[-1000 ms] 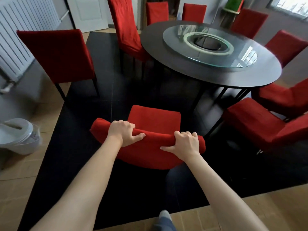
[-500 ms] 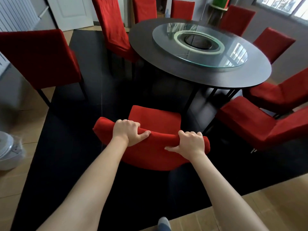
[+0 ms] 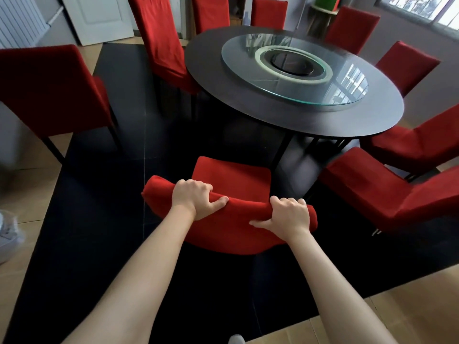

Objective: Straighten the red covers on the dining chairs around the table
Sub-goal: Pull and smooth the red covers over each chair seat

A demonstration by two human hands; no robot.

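A dining chair in a red cover stands right in front of me, facing the round dark table. My left hand grips the top of its backrest left of centre, fingers over the far side and thumb on the near side. My right hand grips the same top edge further right in the same way. The chair's red seat shows beyond the hands. Its legs are hidden.
Several more red-covered chairs ring the table: one at the left, one at the far left of the table, two close on the right. A glass turntable sits on the table. A black rug lies underneath. A white radiator is on the left wall.
The view has drifted to the right, so the room slides left in the frame. Both hands keep their grip on the backrest top, with no clear shift of the cover.
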